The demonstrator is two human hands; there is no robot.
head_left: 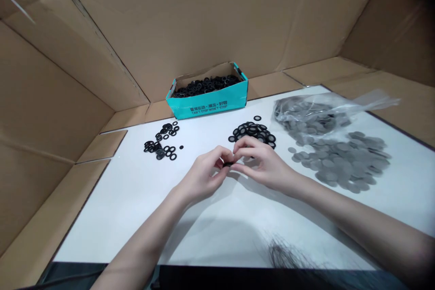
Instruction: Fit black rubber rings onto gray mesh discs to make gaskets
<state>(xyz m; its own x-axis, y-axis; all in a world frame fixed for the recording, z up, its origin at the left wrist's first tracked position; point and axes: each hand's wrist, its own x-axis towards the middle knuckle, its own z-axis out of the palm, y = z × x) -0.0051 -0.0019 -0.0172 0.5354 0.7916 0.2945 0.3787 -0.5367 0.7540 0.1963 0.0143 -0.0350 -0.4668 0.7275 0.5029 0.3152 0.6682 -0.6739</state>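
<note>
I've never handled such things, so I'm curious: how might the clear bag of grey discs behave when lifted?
The clear bag would probably be floppy: its film lies wrinkled. The grey discs inside look loosely heaped, so they would likely shift and make it sag.

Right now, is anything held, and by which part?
What looks like a small black ring, held by its edge in the left hand. The right hand is at its other edge; whether it grips is unclear.
</note>
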